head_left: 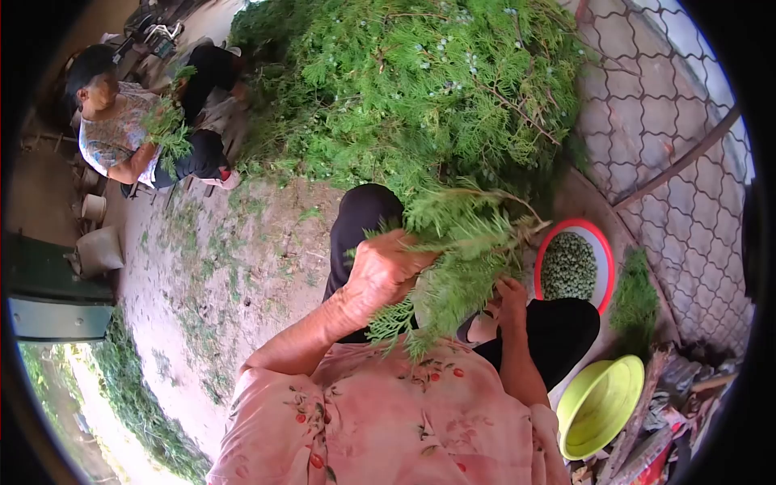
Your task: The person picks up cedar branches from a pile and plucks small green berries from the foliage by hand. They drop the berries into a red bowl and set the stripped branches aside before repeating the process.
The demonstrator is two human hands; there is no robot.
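Note:
A leafy evergreen branch (469, 263) with flat, cypress-like sprays lies across my lap, its woody end pointing right. My left hand (384, 268) is closed around the foliage on its left side. At the lower right edge of the sprays is my right hand (509, 303), its fingers curled together against the greenery; what they pinch is hidden. Just right of that hand stands a white basin (605, 271) with a red rim. Small round green berries (567, 268) fill much of it.
A big heap of cut branches (436, 89) with pale berries rises ahead. A co-worker (121, 133) sits at the left, holding a sprig. A yellow-green basin (598, 408) stands at lower right beside wood and scraps. Wire mesh (647, 105) runs along the right; fallen sprigs litter the ground.

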